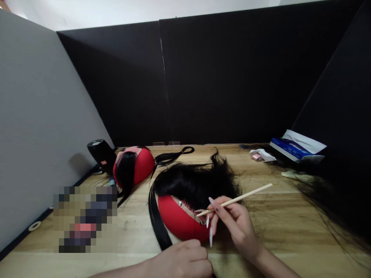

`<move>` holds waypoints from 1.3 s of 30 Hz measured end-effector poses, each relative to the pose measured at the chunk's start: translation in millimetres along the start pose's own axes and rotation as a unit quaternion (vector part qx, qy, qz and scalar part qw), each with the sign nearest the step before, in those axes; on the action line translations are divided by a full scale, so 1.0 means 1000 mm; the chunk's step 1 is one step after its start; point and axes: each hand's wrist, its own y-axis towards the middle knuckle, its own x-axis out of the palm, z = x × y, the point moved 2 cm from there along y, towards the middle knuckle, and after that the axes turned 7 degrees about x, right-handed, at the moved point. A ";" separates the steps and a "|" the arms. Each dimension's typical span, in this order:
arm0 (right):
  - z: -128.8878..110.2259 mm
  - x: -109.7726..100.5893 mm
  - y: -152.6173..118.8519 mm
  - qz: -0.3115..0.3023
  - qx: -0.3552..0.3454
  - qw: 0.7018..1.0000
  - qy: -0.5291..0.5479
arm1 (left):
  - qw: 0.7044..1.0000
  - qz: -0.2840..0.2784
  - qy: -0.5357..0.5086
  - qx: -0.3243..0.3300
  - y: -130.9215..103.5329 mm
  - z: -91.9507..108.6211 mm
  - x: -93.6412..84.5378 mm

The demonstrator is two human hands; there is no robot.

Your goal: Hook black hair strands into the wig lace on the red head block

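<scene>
Stick (252,192) in right hand (239,224), left hand (185,259) curled, hold unclear, speaker (101,155) and blue box (286,150) beyond

No legible text, orange label (103,163) on black speaker (98,150), lettering too small

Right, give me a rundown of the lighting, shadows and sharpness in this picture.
Head view: the black panels swallow detail beneath a bright white strip; head view: a soft shadow falls on the grey panel; head view: the right hand and wooden stick look fairly sharp; head view: a pixelated patch hides part of the left side.
</scene>
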 end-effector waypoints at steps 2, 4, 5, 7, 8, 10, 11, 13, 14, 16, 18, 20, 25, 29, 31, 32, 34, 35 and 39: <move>0.001 0.000 0.000 0.002 0.001 1.000 -0.005 | 1.000 0.001 -0.004 0.000 0.000 0.000 -0.001; 0.001 0.000 0.000 0.004 0.003 1.000 -0.011 | 1.000 0.000 -0.009 -0.007 0.000 0.000 -0.001; 0.001 0.000 0.000 0.002 0.004 1.000 -0.014 | 1.000 0.001 -0.009 -0.010 0.000 -0.001 0.000; 0.000 0.000 0.000 0.000 0.005 1.000 -0.016 | 1.000 0.007 -0.010 -0.010 -0.001 -0.001 0.000; 0.000 0.000 0.000 0.000 0.005 1.000 -0.015 | 1.000 0.010 -0.010 -0.007 -0.001 -0.001 0.001; -0.001 0.000 0.000 0.002 0.005 1.000 -0.014 | 1.000 0.012 -0.011 -0.007 -0.001 -0.001 0.001; -0.001 0.000 0.000 0.003 0.006 1.000 -0.014 | 1.000 0.013 -0.012 -0.008 -0.001 -0.001 0.001; -0.002 0.000 0.000 0.000 0.008 1.000 -0.016 | 1.000 0.015 -0.011 -0.010 0.000 -0.002 0.001; -0.003 0.000 0.000 -0.002 0.008 1.000 -0.018 | 1.000 0.017 -0.009 -0.009 0.000 -0.001 0.001; -0.004 0.000 0.000 -0.003 0.005 1.000 -0.017 | 1.000 0.017 -0.008 -0.008 0.000 -0.001 0.001; -0.004 0.000 0.001 0.002 0.005 1.000 -0.013 | 1.000 0.016 -0.009 -0.013 0.000 -0.001 0.001; -0.003 0.000 0.001 0.007 0.012 1.000 -0.008 | 1.000 0.014 -0.009 -0.011 -0.002 -0.001 0.002; -0.002 0.002 0.003 0.015 0.033 0.999 0.002 | 1.000 -0.003 -0.002 0.011 -0.007 -0.002 0.006; -0.003 0.003 0.004 0.030 0.043 0.999 0.004 | 1.000 -0.026 0.002 0.013 -0.012 -0.002 0.011; -0.004 0.004 0.004 0.035 0.045 0.998 0.004 | 0.999 -0.036 0.003 0.009 -0.014 -0.002 0.013; -0.004 0.005 0.005 0.038 0.046 0.998 0.005 | 0.999 -0.036 0.003 0.006 -0.014 -0.002 0.013; -0.003 0.006 0.006 0.046 0.050 0.998 0.009 | 0.999 -0.032 0.004 0.008 -0.014 -0.001 0.013; -0.002 0.006 0.007 0.053 0.051 0.997 0.011 | 1.000 -0.026 0.007 0.012 -0.014 -0.001 0.013; 0.000 0.006 0.008 0.074 0.052 0.996 0.014 | 1.000 -0.005 0.011 0.017 -0.012 -0.001 0.010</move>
